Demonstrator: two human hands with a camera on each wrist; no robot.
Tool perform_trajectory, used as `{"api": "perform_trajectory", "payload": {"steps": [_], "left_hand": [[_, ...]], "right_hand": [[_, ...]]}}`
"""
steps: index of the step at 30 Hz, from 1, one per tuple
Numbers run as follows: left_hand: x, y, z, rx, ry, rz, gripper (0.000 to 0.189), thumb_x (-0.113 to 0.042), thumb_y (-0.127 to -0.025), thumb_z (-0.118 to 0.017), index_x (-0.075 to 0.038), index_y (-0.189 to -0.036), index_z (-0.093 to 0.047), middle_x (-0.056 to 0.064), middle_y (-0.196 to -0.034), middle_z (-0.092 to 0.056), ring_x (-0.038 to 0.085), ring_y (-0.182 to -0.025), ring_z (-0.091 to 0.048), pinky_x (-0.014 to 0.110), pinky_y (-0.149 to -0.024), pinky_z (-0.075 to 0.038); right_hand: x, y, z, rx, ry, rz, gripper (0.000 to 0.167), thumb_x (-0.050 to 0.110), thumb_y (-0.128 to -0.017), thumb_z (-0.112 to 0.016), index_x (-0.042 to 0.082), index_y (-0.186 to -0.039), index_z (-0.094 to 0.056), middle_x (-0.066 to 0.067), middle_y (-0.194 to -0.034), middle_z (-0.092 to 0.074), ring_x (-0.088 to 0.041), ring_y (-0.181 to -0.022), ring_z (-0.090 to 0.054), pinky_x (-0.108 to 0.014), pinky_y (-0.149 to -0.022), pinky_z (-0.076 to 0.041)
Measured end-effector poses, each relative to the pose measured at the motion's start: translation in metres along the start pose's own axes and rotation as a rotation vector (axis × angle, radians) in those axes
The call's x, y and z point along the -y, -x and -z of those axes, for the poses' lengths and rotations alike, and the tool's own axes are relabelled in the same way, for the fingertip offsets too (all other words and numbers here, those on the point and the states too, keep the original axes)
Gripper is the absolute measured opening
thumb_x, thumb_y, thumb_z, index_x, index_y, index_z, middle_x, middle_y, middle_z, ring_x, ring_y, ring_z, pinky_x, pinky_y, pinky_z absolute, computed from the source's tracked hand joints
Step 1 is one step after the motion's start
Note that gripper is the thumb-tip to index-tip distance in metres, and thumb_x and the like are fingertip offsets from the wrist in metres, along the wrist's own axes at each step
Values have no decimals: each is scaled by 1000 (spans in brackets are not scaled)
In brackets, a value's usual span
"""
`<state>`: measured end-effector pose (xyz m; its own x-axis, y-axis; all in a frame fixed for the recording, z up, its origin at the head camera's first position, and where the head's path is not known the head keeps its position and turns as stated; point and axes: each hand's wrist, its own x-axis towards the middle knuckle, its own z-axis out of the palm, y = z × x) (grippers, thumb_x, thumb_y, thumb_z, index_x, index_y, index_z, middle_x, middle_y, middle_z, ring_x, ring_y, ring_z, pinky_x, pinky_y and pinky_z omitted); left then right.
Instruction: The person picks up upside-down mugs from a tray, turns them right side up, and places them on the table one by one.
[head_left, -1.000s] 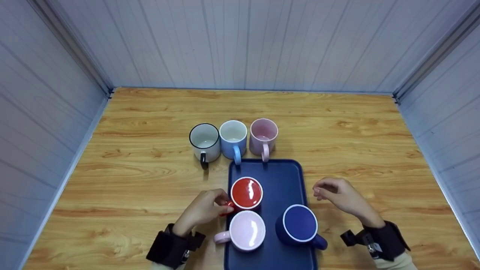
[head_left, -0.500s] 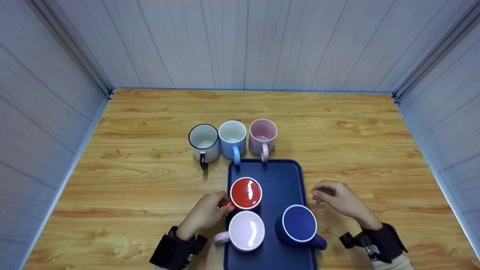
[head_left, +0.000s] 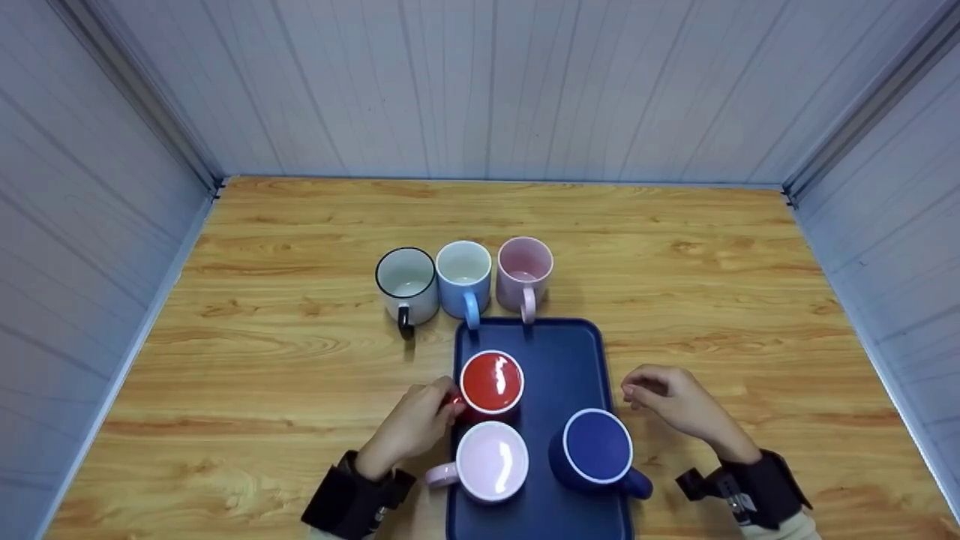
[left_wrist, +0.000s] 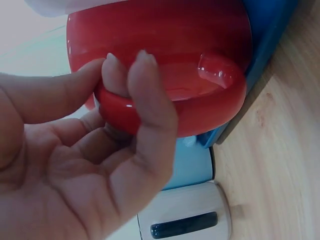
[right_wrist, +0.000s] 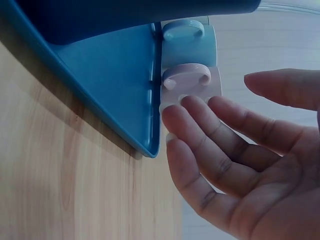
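Note:
My left hand [head_left: 414,420] grips the handle of a glossy red mug [head_left: 492,381], which appears to stand bottom up on a dark blue tray [head_left: 541,341]. In the left wrist view the thumb and fingers [left_wrist: 152,100] curl round the red handle. Just in front of the red mug is a light pink mug [head_left: 493,461], its handle pointing left over the tray's edge. A navy mug [head_left: 598,446] stands on the tray's right side, handle to the lower right. My right hand [head_left: 675,399] hovers right of the tray, fingers loosely bent, holding nothing.
Behind the tray three upright mugs stand in a row: white with a black rim [head_left: 407,285], light blue [head_left: 464,279] and pink [head_left: 524,274]. Their handles face me. The wooden table [head_left: 262,360] is bounded by pale panel walls [head_left: 480,90].
The red mug has shifted slightly away from me, opening a small gap to the light pink mug. My left hand moved along with it. My right hand has barely moved.

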<state>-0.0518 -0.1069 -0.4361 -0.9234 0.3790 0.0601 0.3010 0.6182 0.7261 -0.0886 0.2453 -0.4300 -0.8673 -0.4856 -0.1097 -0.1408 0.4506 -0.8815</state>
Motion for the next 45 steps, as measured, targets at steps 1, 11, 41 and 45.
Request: {"api": "perform_trajectory", "payload": {"steps": [1,11,41,45], "left_hand": [[0,0,0,2,4,0,8,0,-86,-59,-3,-80,-53,-2,-65,-53,14,-61,-51,26,-57,-41],[-6,-4,-2,6,23,6,8,-3,-88,-58,-1,-83,-52,-2,-65,-47,13,-62,-47,24,-55,-40],[-14,-11,5,-144,125,132,9,-3,-89,-56,2,-81,-55,2,-64,-51,14,-60,-48,24,-54,-42],[-15,-10,6,-146,137,148,8,-3,-90,-55,3,-84,-56,3,-65,-53,13,-59,-48,24,-53,-42]], "right_hand": [[0,0,0,-1,4,-1,18,5,-91,-53,-12,-97,-59,-20,-87,-62,-14,-75,-63,-33,-68,-52],[2,0,-1,17,-16,20,18,5,-91,-53,-12,-97,-59,-22,-87,-61,-16,-77,-63,-34,-69,-52],[8,-1,-2,-15,-48,48,17,7,-92,-54,-8,-95,-61,-20,-85,-62,-22,-75,-63,-34,-69,-52],[10,-1,-2,-18,-56,57,16,7,-91,-54,-7,-94,-61,-19,-84,-62,-23,-74,-63,-36,-68,-52]]}}
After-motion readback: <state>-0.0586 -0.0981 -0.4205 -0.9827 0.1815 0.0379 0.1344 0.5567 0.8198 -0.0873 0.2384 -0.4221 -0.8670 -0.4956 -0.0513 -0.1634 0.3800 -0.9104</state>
